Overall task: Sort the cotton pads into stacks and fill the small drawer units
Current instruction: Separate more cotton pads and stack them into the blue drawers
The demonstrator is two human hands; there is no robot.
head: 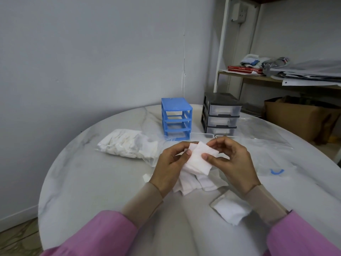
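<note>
Both my hands hold a small stack of white square cotton pads [198, 159] above the table. My left hand [170, 165] grips the stack from the left, thumb on top. My right hand [228, 159] pinches its right edge with thumb and fingers. Loose pads [195, 183] lie in a heap under my hands. A clear drawer [230, 209] holding pads sits near my right wrist. A clear bag full of pads [127, 143] lies to the left. At the back stand a blue drawer frame [176, 118] without drawers and a black unit [220, 115] with three clear drawers.
The round marble table [92, 182] has its edge curving at left and right. An empty clear plastic bag [267, 141] with a blue zip tab lies at right. Clear drawers [201, 134] lie behind my hands. A shelf and a cardboard box [302, 117] stand beyond the table.
</note>
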